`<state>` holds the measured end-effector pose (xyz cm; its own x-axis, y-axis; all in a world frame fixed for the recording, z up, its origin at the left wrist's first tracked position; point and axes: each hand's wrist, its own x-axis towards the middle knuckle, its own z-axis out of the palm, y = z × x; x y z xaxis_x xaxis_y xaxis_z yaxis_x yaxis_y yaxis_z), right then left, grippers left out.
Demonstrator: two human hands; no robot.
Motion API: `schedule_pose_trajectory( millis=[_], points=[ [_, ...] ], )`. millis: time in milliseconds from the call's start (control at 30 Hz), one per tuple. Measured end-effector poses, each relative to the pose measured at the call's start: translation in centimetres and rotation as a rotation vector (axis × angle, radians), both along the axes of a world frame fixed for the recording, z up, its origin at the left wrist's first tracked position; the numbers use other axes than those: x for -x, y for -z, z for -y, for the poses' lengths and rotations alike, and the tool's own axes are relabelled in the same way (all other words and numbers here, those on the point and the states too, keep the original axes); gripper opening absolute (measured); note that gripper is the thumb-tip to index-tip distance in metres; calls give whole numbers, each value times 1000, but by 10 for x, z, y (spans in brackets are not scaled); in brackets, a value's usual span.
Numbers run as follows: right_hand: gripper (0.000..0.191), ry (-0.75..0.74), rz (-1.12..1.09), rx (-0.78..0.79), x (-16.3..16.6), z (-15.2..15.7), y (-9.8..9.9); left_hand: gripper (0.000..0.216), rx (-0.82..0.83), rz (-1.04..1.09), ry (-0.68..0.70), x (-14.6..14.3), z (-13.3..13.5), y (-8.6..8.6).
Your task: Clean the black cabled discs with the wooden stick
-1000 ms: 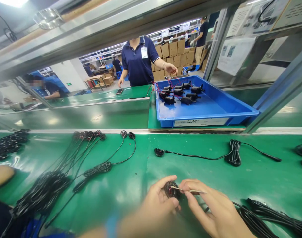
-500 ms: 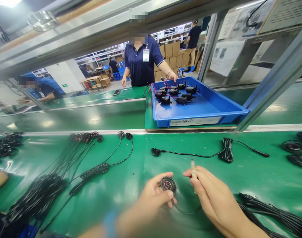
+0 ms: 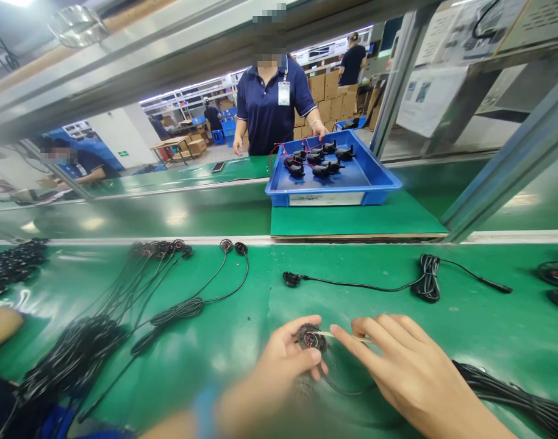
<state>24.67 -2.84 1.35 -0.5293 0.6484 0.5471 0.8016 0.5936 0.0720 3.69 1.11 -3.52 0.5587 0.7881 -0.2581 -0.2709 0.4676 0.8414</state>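
My left hand (image 3: 292, 353) holds a small round black part (image 3: 310, 339) with a ridged rim and a red-marked centre, thumb across its face. A black cable (image 3: 340, 389) trails from that part under my right hand. Between the fingers of my right hand (image 3: 393, 360) is a thin, pale stick-like tool (image 3: 325, 334), its tip at the face of the round part. Most of the tool is hidden by my fingers, and its exact kind is unclear. Just beyond lies a similar round part (image 3: 291, 279) on a cable with a tied coil (image 3: 429, 279).
A blue tray (image 3: 327, 198) with several black motor-like parts (image 3: 315, 157) stands on a green board (image 3: 356, 221); a person (image 3: 269, 103) opposite touches its far rim. Cable bundles lie left (image 3: 72, 350) and right (image 3: 511, 390). A metal post (image 3: 511, 140) rises at right.
The blue tray has slid away from me, toward the person opposite. My right hand has tilted the pale tool from upright to nearly level, bringing its tip to the round part.
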Motion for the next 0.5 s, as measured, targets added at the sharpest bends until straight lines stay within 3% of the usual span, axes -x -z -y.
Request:
schedule_pose_trajectory(
  millis=[500],
  points=[
    [39, -48, 27, -23, -1, -3, -7, 70, -11, -24, 26, 0, 1, -2]
  ],
)
